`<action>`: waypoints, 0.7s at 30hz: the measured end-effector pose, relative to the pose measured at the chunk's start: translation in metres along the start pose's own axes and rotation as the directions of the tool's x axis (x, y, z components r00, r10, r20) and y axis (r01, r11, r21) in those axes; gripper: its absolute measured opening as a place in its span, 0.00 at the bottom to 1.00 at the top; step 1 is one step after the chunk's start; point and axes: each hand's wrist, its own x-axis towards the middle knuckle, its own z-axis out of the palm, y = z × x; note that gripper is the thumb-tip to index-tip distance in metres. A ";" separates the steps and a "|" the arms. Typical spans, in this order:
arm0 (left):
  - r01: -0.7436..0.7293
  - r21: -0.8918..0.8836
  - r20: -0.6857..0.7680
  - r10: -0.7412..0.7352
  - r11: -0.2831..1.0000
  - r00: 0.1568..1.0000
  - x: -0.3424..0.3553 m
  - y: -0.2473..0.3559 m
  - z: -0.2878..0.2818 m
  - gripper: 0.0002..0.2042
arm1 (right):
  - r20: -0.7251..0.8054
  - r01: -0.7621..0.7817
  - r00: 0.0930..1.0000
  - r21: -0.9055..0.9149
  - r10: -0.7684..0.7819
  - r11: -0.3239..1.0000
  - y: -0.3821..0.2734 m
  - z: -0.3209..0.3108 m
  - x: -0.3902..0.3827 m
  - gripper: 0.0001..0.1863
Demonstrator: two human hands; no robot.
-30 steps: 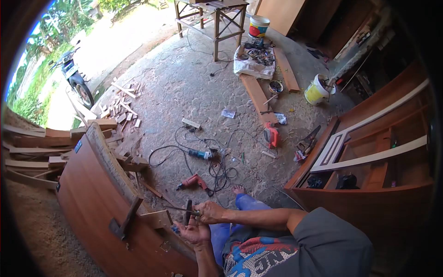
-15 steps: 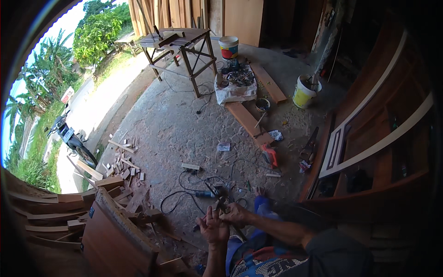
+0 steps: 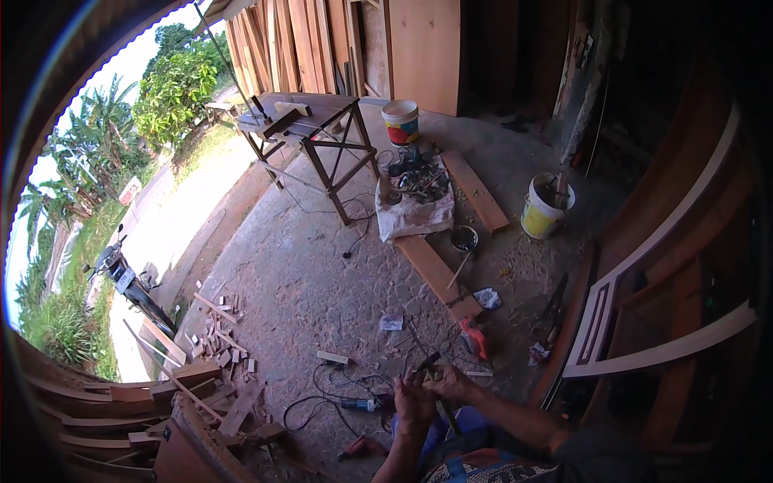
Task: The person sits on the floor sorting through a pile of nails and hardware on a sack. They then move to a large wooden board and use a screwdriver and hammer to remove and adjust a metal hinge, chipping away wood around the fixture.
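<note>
My right hand (image 3: 454,386) is closed round a dark tool (image 3: 427,362) with a long shaft, held over my lap; its exact kind is hard to make out. Close beside it, my left hand (image 3: 414,401) is raised with its fingers drawn together against the tool's near end. What those fingers grip is hidden. On the floor just left of my hands lies a blue corded power tool (image 3: 359,404). A red-handled tool (image 3: 475,339) lies ahead to the right, by the end of a plank (image 3: 435,274).
A work table (image 3: 322,105) stands far ahead, near a paint bucket (image 3: 400,121) and a white sack (image 3: 415,219) bearing tools. A yellow-white bucket (image 3: 547,211) is farther right. Wood offcuts (image 3: 229,342) lie at left, a power strip (image 3: 332,357) ahead, and a wooden frame (image 3: 600,322) at right.
My left hand's fingers, spread beside the tool before, have drawn together against it. Both hands have shifted right and slightly down in view, and the whole view has tilted.
</note>
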 end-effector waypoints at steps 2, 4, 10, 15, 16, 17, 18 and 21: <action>0.058 0.044 -0.145 -0.051 0.997 0.988 0.027 -0.009 0.009 0.30 | -0.125 -0.021 0.992 -0.058 0.014 0.998 0.025 -0.038 0.026 0.08; 0.134 0.108 -0.113 -0.122 0.985 0.986 0.032 -0.006 0.003 0.33 | -0.164 -0.046 0.985 -0.001 0.045 0.999 0.019 -0.065 0.044 0.08; 0.204 0.054 -0.295 -0.180 0.977 0.938 0.034 0.026 -0.073 0.31 | -0.382 0.047 0.924 0.028 -0.033 0.998 -0.040 -0.149 0.190 0.09; 0.137 0.104 -0.505 -0.067 0.985 0.860 0.062 0.072 -0.068 0.32 | -0.587 0.235 0.790 0.022 -0.178 0.972 -0.118 -0.262 0.400 0.08; 0.121 0.091 -0.513 -0.058 0.988 0.857 0.063 0.084 -0.084 0.32 | -0.638 0.218 0.760 0.067 -0.126 0.974 -0.144 -0.268 0.435 0.07; 0.105 0.080 -0.526 -0.048 0.991 0.849 0.060 0.095 -0.105 0.32 | -0.655 0.173 0.752 0.085 -0.076 0.981 -0.150 -0.270 0.463 0.07; 0.092 0.090 -0.484 -0.037 0.992 0.874 0.058 0.100 -0.123 0.32 | -0.670 0.125 0.742 0.102 -0.025 0.987 -0.157 -0.274 0.490 0.06; 0.243 0.092 -0.573 -0.148 0.966 0.806 0.088 0.089 -0.062 0.31 | -0.697 -0.042 0.715 0.043 0.060 0.998 -0.103 -0.368 0.523 0.05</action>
